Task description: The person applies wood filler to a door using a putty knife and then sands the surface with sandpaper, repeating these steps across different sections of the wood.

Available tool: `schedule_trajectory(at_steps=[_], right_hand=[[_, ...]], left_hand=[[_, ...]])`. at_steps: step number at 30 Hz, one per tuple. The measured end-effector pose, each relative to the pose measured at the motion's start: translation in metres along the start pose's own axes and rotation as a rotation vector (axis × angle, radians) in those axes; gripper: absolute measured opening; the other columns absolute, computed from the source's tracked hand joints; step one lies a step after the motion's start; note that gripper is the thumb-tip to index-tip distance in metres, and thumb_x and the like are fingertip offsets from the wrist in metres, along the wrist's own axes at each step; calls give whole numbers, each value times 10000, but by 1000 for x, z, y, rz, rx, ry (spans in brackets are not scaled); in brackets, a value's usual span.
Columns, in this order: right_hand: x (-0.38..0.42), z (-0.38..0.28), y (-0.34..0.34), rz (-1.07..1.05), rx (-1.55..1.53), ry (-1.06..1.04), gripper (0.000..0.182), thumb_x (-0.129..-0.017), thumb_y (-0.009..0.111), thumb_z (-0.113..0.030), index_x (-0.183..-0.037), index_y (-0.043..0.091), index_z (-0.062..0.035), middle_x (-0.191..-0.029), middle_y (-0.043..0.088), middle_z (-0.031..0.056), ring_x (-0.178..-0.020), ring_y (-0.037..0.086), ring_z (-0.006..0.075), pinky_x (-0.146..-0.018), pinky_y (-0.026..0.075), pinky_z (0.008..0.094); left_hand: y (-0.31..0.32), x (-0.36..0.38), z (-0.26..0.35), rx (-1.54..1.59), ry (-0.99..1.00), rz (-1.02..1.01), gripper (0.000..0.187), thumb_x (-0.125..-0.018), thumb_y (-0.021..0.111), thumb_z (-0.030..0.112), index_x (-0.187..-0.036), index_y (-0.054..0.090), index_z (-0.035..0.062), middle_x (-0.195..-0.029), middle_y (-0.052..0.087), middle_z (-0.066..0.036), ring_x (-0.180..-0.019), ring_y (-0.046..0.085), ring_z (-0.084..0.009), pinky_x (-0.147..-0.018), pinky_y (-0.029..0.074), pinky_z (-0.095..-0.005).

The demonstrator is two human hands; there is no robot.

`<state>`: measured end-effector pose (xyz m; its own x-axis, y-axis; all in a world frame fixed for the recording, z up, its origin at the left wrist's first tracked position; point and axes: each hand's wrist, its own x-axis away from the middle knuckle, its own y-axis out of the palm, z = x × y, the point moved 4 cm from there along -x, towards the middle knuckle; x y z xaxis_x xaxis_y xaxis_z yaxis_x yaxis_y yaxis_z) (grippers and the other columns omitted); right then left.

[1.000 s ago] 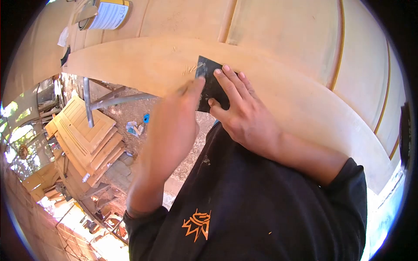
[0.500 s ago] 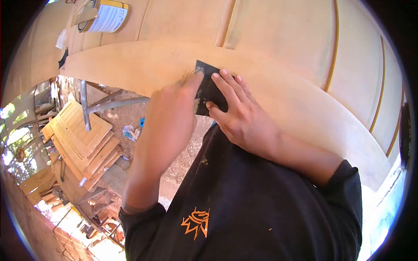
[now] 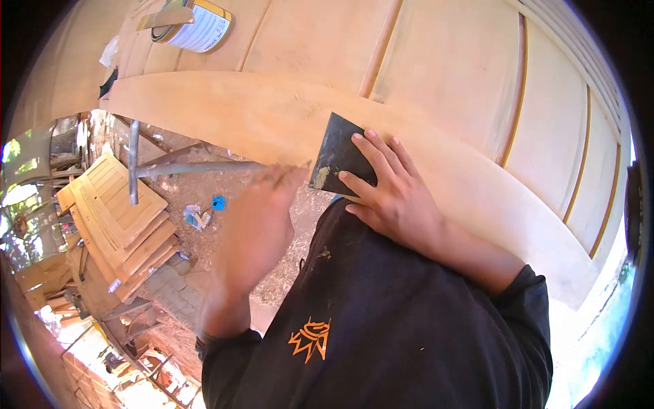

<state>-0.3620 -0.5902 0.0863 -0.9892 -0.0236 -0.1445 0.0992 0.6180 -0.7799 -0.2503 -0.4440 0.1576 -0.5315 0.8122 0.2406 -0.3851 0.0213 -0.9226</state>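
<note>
My right hand (image 3: 392, 194) holds a thin, dark, flat plate (image 3: 337, 146) at the near edge of a pale wooden panel (image 3: 225, 102). Its fingers rest across the plate's upper face, and the thumb is by the lower edge. A tan, putty-like smear (image 3: 320, 177) clings to the plate's lower left corner. Left of the plate, apart from it, my left hand (image 3: 262, 211) is curled and blurred by motion. A small thin tip shows at its fingers, but what they hold, if anything, is not clear.
An open can (image 3: 201, 27) with a flat wooden piece (image 3: 163, 19) across its top stands on the panel. Grooves run along the panel. Below left, a metal bar (image 3: 197, 167) juts out above stacked wooden panels (image 3: 122, 211). A blue object (image 3: 218, 203) lies on the ground.
My left hand has drawn away from the plate, down and to the left, uncovering its left side. My right hand still holds the plate. The view has shifted slightly.
</note>
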Motion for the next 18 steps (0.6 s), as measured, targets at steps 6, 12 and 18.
schedule_trajectory(at_steps=[6, 12, 18], right_hand=[[-4, 6, 1, 63, -1, 73, 534, -835, 740, -313, -1259, 602, -19, -1491, 388, 272, -1415, 362, 429, -1180, 290, 516], [-11, -3, -8, 85, 104, 160, 520, -809, 763, -300, -1219, 611, -18, -1451, 429, 245, -1345, 424, 395, -1083, 387, 495], [-10, -9, -20, 6, 112, 167, 534, -793, 781, -318, -1192, 620, -1, -1316, 499, 204, -1222, 476, 371, -1020, 420, 484]], left_hand=[[19, 18, 17, -19, 17, 39, 502, -771, 530, -115, -1255, 603, -4, -1255, 643, -194, -1109, 641, -373, -948, 518, -443], [4, 28, 13, 16, -26, 67, 502, -770, 537, -109, -1257, 605, -7, -1249, 644, -197, -1107, 645, -372, -924, 531, -444], [6, 30, 15, -44, 40, 42, 516, -759, 557, -92, -1264, 607, 3, -1254, 643, -196, -1115, 644, -370, -929, 532, -436]])
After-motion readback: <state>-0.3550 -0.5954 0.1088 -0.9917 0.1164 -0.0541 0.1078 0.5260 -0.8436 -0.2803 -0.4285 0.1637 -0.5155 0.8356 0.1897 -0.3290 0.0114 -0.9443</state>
